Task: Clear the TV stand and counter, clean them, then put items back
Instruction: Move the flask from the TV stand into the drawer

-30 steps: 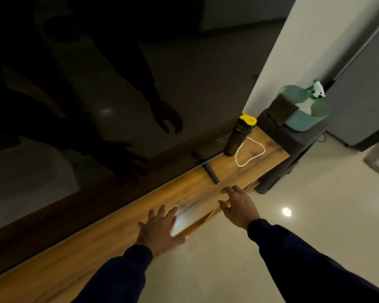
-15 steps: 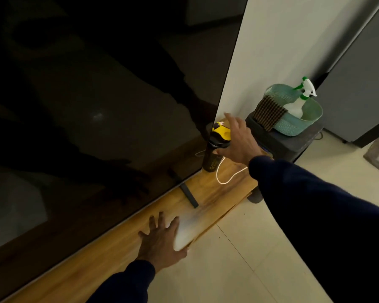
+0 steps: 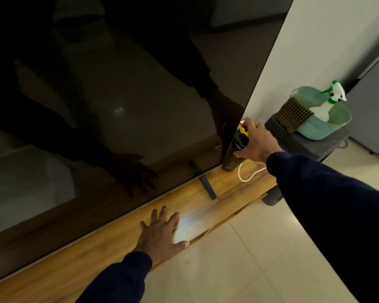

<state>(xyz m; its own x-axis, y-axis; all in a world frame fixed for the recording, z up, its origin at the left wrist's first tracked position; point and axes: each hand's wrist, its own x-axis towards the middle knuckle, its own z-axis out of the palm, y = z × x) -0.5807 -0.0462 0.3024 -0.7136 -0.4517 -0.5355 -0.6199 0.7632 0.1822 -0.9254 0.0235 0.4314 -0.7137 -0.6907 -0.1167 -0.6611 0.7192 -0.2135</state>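
A dark shaker bottle (image 3: 233, 157) with a yellow lid stands at the right end of the wooden TV stand (image 3: 223, 189), partly hidden by the edge of the big black TV (image 3: 118, 95). My right hand (image 3: 257, 142) grips the bottle's upper part, fingers curled round it. My left hand (image 3: 160, 234) lies flat with spread fingers on the stand's front edge. A white cable (image 3: 247, 174) loops on the wood beside the bottle.
A black TV foot (image 3: 207, 188) crosses the stand. Right of the stand, a dark stool (image 3: 293, 141) carries a teal basket (image 3: 322, 125) with a spray bottle (image 3: 325, 106) and a brown checked cloth (image 3: 293, 114). Pale tiled floor (image 3: 239, 270) lies in front.
My right hand has reached from the stand's front edge to the bottle and closed round it. The left hand stays flat on the wood. The view has moved closer to the TV.
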